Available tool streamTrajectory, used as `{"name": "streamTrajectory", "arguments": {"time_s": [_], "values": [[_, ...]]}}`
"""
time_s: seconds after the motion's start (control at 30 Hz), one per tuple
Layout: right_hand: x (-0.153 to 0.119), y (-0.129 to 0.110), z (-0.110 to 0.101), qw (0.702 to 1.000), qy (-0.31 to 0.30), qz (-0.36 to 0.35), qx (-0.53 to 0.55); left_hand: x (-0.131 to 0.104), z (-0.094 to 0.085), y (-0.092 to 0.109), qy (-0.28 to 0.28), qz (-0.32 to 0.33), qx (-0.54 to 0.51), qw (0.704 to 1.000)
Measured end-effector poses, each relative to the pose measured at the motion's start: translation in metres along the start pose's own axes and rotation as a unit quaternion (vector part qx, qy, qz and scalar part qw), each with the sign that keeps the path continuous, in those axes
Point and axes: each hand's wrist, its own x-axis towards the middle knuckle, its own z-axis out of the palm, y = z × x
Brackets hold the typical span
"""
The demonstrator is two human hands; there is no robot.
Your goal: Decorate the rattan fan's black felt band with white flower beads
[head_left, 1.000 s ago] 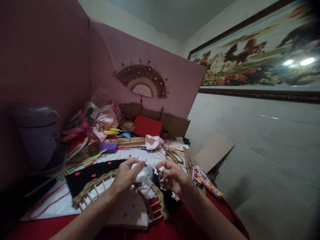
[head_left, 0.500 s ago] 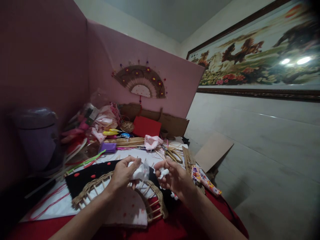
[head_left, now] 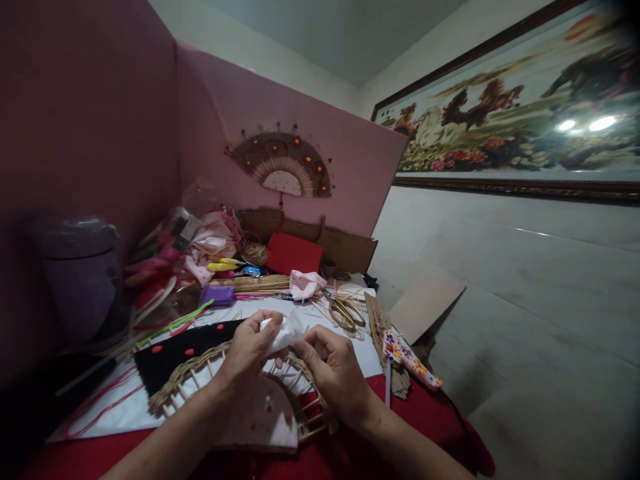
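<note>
My left hand [head_left: 255,343] is closed round a small clear plastic packet [head_left: 295,325] with soft white material, perhaps modelling clay, in it. At the packet's right edge, my right hand [head_left: 333,373] has its fingers pinched together. What sits inside that pinch is hidden; the white lump seen earlier does not show. Beneath both hands lies a fan-shaped piece [head_left: 170,383] of sticks and woven cord. It has a black band [head_left: 165,363] with red dots along the top and a pale dotted cloth [head_left: 265,417] at its base.
Gold-handled scissors [head_left: 345,312], a purple packet [head_left: 218,295] and a bundle of thin sticks [head_left: 260,285] lie behind the hands. A finished fan [head_left: 290,160] hangs on the pink board. At right rests a flower-patterned piece [head_left: 410,360]; a lidded purple bin [head_left: 83,287] stands left.
My right hand has turned and moved left against the packet, its fingers closing. The white lump it held is out of sight. My left hand still holds the packet.
</note>
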Motion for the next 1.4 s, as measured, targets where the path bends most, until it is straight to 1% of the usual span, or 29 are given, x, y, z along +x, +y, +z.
{"name": "streamTrajectory", "arguments": {"time_s": [0.1,0.2,0.27,0.3,0.37,0.43,0.5,0.57,0.63,0.73,0.8,0.9,1.0,1.1,1.23,1.3,1.4], "values": [[0.001,0.003,0.001,1.000,0.014,-0.022,0.001,-0.001,0.001,0.002,-0.002,0.008,-0.006,1.000],[0.004,0.009,-0.002,0.999,0.038,-0.019,0.005,0.000,0.001,0.001,0.022,0.022,-0.025,0.999],[0.006,0.012,-0.004,0.998,0.054,-0.015,0.014,0.000,0.000,0.001,0.029,0.015,-0.030,0.999],[0.007,0.013,-0.006,0.998,0.061,-0.014,0.019,-0.001,0.000,0.002,0.022,0.006,-0.026,0.999],[0.009,0.013,-0.010,0.997,0.064,-0.023,0.025,-0.002,-0.001,0.005,-0.011,-0.009,-0.009,1.000],[0.011,0.012,-0.015,0.998,0.053,-0.039,0.025,-0.004,-0.002,0.008,-0.050,-0.017,0.013,0.998],[0.013,0.011,-0.020,0.998,0.040,-0.046,0.028,-0.006,-0.002,0.010,-0.074,-0.017,0.035,0.996],[0.014,0.011,-0.022,0.998,0.031,-0.031,0.048,-0.007,-0.001,0.010,-0.077,-0.014,0.059,0.995],[0.014,0.014,-0.020,0.995,0.020,-0.001,0.097,-0.008,0.000,0.009,-0.069,-0.004,0.078,0.995],[0.012,0.017,-0.011,0.982,-0.003,0.045,0.185,-0.009,0.001,0.007,-0.065,0.014,0.085,0.994],[0.010,0.017,-0.005,0.975,-0.012,0.068,0.212,-0.009,0.001,0.006,-0.062,0.025,0.079,0.995],[0.009,0.014,-0.002,0.974,0.008,0.087,0.208,-0.011,0.002,0.005,-0.064,0.032,0.063,0.995],[0.011,0.014,-0.005,0.973,0.029,0.092,0.210,-0.011,0.001,0.005,-0.076,0.011,0.043,0.996],[0.014,0.018,-0.008,0.965,0.009,0.098,0.245,-0.009,0.000,0.006,-0.090,-0.003,0.035,0.995],[0.014,0.019,-0.009,0.957,-0.026,0.115,0.263,-0.008,-0.002,0.008,-0.093,0.002,0.055,0.994],[0.014,0.017,-0.008,0.960,-0.031,0.115,0.252,-0.008,-0.002,0.008,-0.082,0.008,0.068,0.994],[0.012,0.015,-0.008,0.969,-0.017,0.094,0.227,-0.008,-0.001,0.009,-0.067,0.019,0.075,0.995]]}}
